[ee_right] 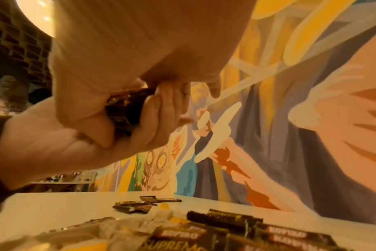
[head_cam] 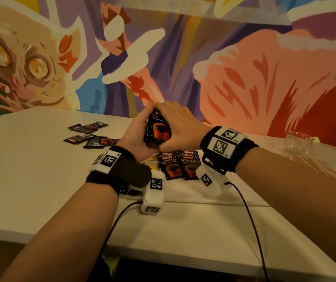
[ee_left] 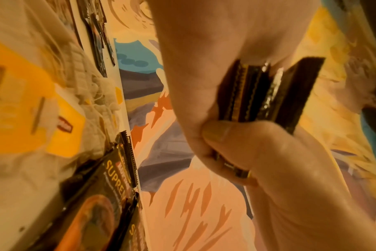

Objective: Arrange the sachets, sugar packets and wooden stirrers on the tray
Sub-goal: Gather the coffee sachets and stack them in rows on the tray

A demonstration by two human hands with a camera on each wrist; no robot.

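Note:
Both hands hold one stack of black coffee sachets [head_cam: 159, 129] upright above the table. My left hand [head_cam: 135, 137] cups it from the left and below, and my right hand [head_cam: 180, 122] wraps over its top and right side. In the left wrist view the stack's sealed edges [ee_left: 251, 95] show between palm and thumb. In the right wrist view the stack [ee_right: 127, 110] sits squeezed between the two hands. Under the hands, more sachets [head_cam: 178, 165] lie face up in neat rows, beside yellow packets [ee_left: 21, 101]. I cannot make out a tray edge.
Several loose sachets [head_cam: 89, 133] lie scattered on the white table [head_cam: 30, 169] at the back left. A clear glass cup [head_cam: 299, 141] stands at the right, with pale wooden sticks [head_cam: 322, 167] in front of it. A painted wall runs close behind the table.

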